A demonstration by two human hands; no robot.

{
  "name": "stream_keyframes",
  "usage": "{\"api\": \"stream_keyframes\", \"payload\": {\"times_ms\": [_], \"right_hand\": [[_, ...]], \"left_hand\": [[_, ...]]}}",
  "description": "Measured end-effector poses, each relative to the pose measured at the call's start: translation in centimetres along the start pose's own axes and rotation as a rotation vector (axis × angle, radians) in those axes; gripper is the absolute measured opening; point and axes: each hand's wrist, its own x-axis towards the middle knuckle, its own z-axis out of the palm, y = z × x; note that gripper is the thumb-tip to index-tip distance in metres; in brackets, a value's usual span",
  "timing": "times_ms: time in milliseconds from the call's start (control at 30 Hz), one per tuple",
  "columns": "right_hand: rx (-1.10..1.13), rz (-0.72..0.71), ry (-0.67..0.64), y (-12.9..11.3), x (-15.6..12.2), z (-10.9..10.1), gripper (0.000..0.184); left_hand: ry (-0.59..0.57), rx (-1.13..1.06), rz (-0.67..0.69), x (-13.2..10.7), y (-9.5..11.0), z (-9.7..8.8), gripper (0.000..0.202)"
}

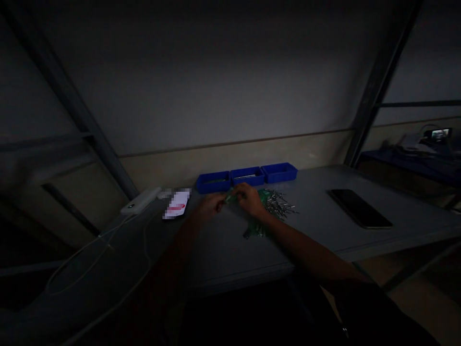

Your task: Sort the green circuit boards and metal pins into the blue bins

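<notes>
The scene is dim. My left hand and my right hand meet over a grey table, both pinched on a small green part held between them. A heap of green parts with metal pins lies just right of my right hand. More green pieces lie under my right wrist. Three blue trays stand in a row right behind my hands.
A dark phone lies flat at the right. A white power bank with a white cable sits at the left, beside a white and red card. A slanted metal frame post stands at the right.
</notes>
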Motion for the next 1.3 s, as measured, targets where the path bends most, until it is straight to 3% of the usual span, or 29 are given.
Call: {"api": "stream_keyframes", "payload": {"times_ms": [167,267,400,500,567,667,733,1033,1167,1300], "right_hand": [[-0.077,0.091,0.115,0.5,0.6,-0.9,0.034],[-0.105,0.125,0.174,1.1,1.0,-1.5,0.03],[-0.195,0.179,0.2,2.0,1.5,-2.3,0.022],[-0.253,0.231,0.122,2.7,1.7,-2.8,0.02],[-0.273,0.269,0.068,3.0,1.8,-3.2,0.022],[-0.3,0.311,0.023,3.2,1.9,-3.6,0.023],[-0.318,0.329,0.005,3.2,1.8,-3.8,0.023],[-0.363,0.296,-0.166,3.5,1.5,-3.4,0.025],[-0.363,0.303,-0.263,4.3,1.4,-4.3,0.021],[-0.34,0.233,-0.462,4.7,1.1,-5.7,0.039]], "left_hand": [[0.128,-0.063,0.027,1.9,2.3,-0.5,0.019],[0.177,-0.074,0.013,2.6,3.4,-0.7,0.028],[0.178,0.316,-0.048,2.1,1.6,0.1,0.044],[0.179,0.496,0.001,1.4,-0.6,1.1,0.039],[0.157,0.633,0.111,1.0,-1.5,1.8,0.03],[0.07,0.923,0.329,0.5,-1.9,2.5,0.022],[0.025,1.046,0.402,0.4,-1.9,2.8,0.022],[-0.068,0.995,0.54,0.4,-2.5,2.8,0.013],[-0.128,1.041,0.536,0.2,-2.4,3.1,0.013],[-0.154,1.104,0.538,0.0,-2.3,3.2,0.018]]}}
